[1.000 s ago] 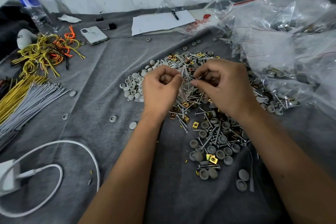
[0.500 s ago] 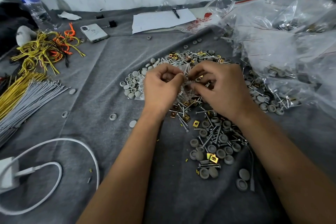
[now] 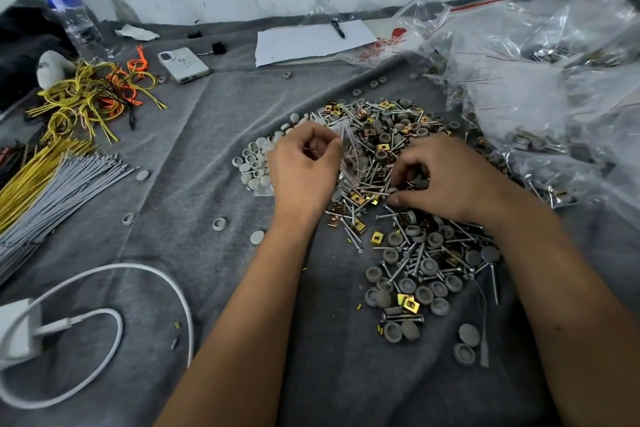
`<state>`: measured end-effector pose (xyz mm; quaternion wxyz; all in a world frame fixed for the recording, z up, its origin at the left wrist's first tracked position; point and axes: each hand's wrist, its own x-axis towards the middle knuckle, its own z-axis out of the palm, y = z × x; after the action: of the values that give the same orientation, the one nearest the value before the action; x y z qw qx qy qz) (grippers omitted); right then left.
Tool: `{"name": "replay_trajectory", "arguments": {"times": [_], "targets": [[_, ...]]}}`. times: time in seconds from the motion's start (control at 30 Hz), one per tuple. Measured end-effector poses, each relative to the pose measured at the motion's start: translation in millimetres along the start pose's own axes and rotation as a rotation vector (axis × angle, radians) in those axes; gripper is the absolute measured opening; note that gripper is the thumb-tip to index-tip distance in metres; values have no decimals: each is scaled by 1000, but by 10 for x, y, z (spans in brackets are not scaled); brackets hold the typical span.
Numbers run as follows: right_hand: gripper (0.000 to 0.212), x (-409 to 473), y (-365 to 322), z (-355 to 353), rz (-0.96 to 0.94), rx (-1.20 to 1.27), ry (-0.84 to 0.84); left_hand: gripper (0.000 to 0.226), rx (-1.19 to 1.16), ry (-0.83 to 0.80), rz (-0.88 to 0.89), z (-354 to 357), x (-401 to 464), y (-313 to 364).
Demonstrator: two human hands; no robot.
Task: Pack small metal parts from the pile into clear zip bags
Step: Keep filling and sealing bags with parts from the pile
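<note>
Head view: left hand [image 3: 304,170] pinches small clear zip bag [image 3: 346,146] at its top edge, fingers curled tight on plastic, bag hanging over pile of screws, gold clips and grey caps [image 3: 391,156] on grey cloth [image 3: 194,156]; right hand [image 3: 446,180] down in pile, fingertips closed on small parts; filled bags [image 3: 540,87] heaped at right

Bare grey cloth [image 3: 207,156] gives a lane between wires [image 3: 52,184] left and pile [image 3: 398,191] centre. Cable [image 3: 145,274] loops near-left. Bags [image 3: 554,97] block right; phone [image 3: 183,64], paper [image 3: 304,42] far.
</note>
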<state>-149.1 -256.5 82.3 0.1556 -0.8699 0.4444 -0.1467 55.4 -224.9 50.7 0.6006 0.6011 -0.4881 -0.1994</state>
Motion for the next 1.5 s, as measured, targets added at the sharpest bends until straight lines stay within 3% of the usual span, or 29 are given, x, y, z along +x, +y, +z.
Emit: {"name": "replay_trajectory", "arguments": {"times": [0.1,0.27,0.37,0.6,0.83,1.03,1.23,1.43,1.5], "targets": [[14,7,-9,21,-16,-1,40,13,44,-9,3,11,-3,7],[12,4,-92,60,-66,189,331,11,77,-62,24,24,-33,60],[16,7,-220,116,-174,216,410,10,66,-122,38,30,-48,80],[23,28,-220,147,-175,147,376,13,-199,-186,-74,33,-30,23],[12,28,-221,163,-136,343,387,18,-375,-134,-158,16,-13,58],[11,41,-213,187,-44,591,326,18,-361,-102,-131,-33,-17,145],[13,49,-171,195,49,638,397,20,-337,-76,-99,-118,-4,191],[13,22,-295,192,-59,827,348,18,-295,23,-69,-127,-4,218],[13,15,-298,194,-84,740,368,17,-248,46,-36,-126,-6,196]]}}
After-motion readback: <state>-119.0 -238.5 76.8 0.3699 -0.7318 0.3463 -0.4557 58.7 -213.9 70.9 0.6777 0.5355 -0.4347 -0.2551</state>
